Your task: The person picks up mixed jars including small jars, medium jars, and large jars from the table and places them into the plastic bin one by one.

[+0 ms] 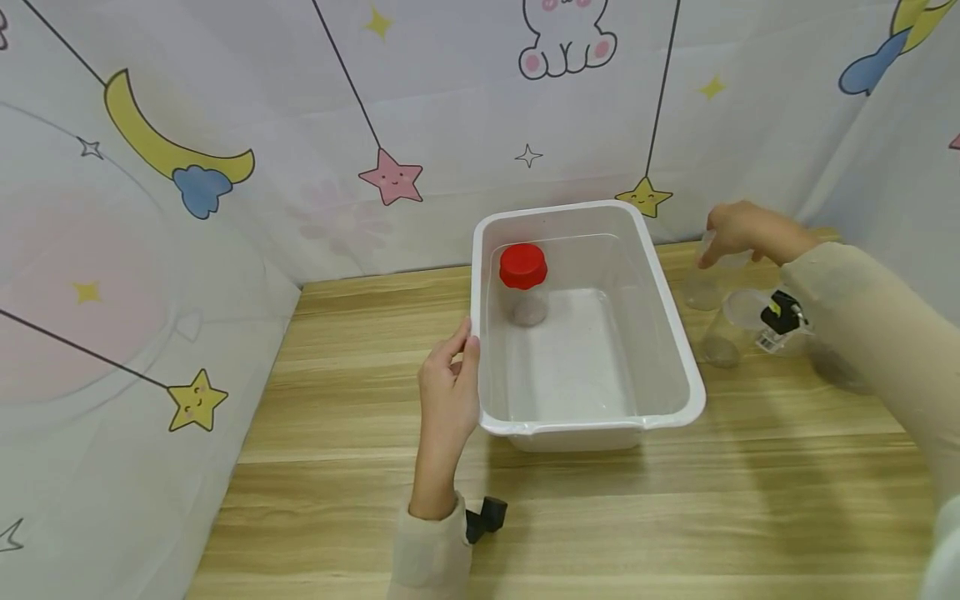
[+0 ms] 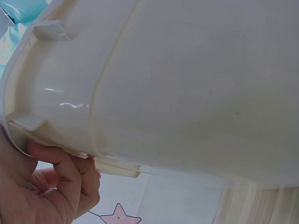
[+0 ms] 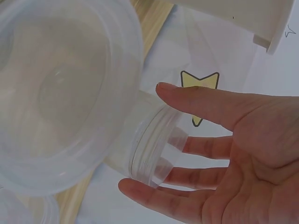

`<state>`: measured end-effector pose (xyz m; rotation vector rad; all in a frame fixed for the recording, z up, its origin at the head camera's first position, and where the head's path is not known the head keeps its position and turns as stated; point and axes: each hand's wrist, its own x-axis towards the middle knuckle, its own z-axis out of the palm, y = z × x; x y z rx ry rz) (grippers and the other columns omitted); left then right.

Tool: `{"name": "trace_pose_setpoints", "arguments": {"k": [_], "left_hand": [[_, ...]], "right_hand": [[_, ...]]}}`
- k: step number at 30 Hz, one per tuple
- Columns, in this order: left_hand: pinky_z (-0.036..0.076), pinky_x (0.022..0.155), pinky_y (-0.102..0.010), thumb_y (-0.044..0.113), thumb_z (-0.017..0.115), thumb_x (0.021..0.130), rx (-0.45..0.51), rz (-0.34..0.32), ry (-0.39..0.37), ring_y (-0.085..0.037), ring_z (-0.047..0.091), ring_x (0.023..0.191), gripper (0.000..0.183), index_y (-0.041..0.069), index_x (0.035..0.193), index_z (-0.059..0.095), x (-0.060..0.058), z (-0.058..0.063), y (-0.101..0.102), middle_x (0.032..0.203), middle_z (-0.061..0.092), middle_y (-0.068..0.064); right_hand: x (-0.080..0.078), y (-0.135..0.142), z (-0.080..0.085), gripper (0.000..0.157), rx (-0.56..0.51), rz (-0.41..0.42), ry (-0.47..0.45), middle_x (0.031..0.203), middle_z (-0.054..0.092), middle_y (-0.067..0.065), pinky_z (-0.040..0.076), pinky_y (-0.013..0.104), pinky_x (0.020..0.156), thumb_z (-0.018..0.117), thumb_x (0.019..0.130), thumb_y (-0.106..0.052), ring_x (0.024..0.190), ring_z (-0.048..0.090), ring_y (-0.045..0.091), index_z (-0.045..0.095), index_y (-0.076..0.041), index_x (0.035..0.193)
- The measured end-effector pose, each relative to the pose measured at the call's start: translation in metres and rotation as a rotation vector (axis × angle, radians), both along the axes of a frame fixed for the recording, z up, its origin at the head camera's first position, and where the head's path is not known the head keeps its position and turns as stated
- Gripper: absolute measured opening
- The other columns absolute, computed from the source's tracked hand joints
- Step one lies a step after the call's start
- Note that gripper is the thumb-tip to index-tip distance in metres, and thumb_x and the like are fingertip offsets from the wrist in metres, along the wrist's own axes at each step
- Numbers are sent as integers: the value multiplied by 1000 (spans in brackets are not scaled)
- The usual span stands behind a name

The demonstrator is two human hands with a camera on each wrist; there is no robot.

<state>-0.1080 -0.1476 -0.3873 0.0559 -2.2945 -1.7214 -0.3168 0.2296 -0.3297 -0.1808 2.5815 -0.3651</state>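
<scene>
In the head view, a white plastic tub (image 1: 592, 429) stands on the wooden table, its far end by the wall cloth. Inside, near the far left corner, is a clear jar (image 1: 529, 312) with a red lid (image 1: 523, 265). My left hand (image 1: 450, 383) grips the tub's left rim, and the left wrist view shows its fingers (image 2: 63, 179) curled beneath the edge. To the right of the tub, my right hand (image 1: 757, 229) reaches down over a clear jar (image 1: 701, 292). Thumb and fingers (image 3: 196, 100) spread around its ridged mouth (image 3: 156, 140) in the right wrist view.
Another clear jar (image 1: 722, 350) stands nearer on the right, and a rounded clear container (image 1: 836, 371) is partly hidden under my right sleeve. A large translucent round vessel (image 3: 70, 126) fills the right wrist view's left side. A printed cloth (image 1: 450, 100) hangs behind the table (image 1: 360, 375).
</scene>
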Motion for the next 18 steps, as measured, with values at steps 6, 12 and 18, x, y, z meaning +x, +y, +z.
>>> {"name": "trace_pose_setpoints", "arguments": {"k": [6,12,18], "left_hand": [[61,72,-43,18,55,104,1,-5,4,-40,71,88,40,3,141,55,0,1,0,113,63,-19],[61,72,-43,17,55,104,-2,-1,2,-39,71,88,40,2,140,55,0,1,0,112,63,-19],[61,72,-43,17,55,104,-4,1,3,-38,72,87,40,1,140,55,0,1,0,112,63,-19]], "right_hand": [[-2,2,-1,67,0,-1,13,127,38,43,57,53,76,72,87,-18,117,42,57,34,22,127],[-4,2,0,66,-7,-11,17,126,38,42,58,51,73,72,86,-18,116,42,57,35,21,125],[-5,3,-2,69,-12,-13,20,129,35,44,59,48,69,73,86,-18,118,40,57,34,22,127]]}}
